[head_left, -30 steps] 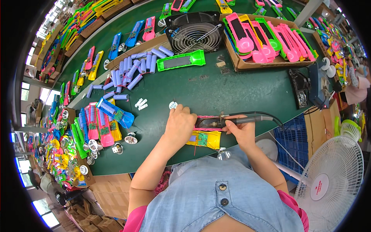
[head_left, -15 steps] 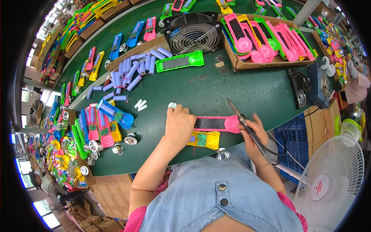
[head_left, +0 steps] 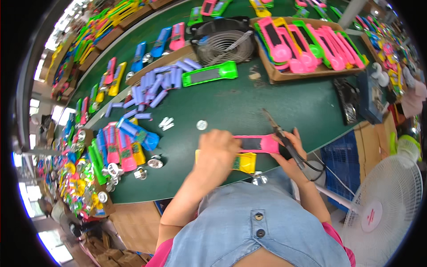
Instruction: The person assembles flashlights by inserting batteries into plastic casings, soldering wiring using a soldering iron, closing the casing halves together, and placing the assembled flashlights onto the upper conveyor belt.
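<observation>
My right hand [head_left: 291, 153] holds a soldering iron [head_left: 288, 143], its tip pointing up and away over the green tabletop. Its fingers also touch the round end of a pink plastic flashlight housing [head_left: 268, 143], which has a black panel. Blurred by motion, my left hand [head_left: 218, 153] covers that housing's left end with curled fingers; what they hold, if anything, is hidden. Closer to me lies a yellow housing [head_left: 247, 163], partly under my left hand, with a shiny reflector [head_left: 259, 179] at its right end. A small white disc [head_left: 202, 125] sits beyond my left hand.
Purple battery cells [head_left: 155, 84] are heaped at the far left, near a green housing [head_left: 210, 73]. A cardboard box [head_left: 284, 76] of housings stands far right beside a black fan [head_left: 224, 44]. Wired housings [head_left: 126, 153] and small white pieces [head_left: 166, 123] lie left.
My left hand has moved right, away from the white disc and onto the pink housing's left end. My right hand stays by the housing with the iron. The whole view has shifted slightly.
</observation>
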Motion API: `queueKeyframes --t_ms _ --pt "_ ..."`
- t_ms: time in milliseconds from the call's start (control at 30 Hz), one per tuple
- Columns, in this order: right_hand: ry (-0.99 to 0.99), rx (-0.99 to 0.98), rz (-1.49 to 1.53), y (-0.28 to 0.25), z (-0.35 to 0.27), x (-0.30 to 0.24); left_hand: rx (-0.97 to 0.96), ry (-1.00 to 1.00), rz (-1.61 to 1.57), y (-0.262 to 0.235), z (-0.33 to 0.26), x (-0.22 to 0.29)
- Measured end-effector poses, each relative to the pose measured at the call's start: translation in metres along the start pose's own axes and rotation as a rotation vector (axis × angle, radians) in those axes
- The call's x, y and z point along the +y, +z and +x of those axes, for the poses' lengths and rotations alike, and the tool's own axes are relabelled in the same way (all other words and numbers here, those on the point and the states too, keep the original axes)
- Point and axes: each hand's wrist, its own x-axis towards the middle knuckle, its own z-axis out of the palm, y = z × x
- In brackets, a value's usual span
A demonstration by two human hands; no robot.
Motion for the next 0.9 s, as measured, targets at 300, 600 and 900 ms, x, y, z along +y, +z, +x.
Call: queueKeyframes --t_ms 300,600,900 --pt "-0.008 -0.006 -0.053 0.002 -0.016 0.008 0.215 0.155 -0.175 0.067 -0.037 0.015" --pt "-0.141 -0.091 0.006 0.018 0.011 -0.008 0.002 -0.127 -0.051 0.065 -0.018 0.015" --pt "-0.341 -0.070 0.069 -0.029 0.026 -0.012 0.014 -0.269 -0.152 0.060 -0.007 -0.007"
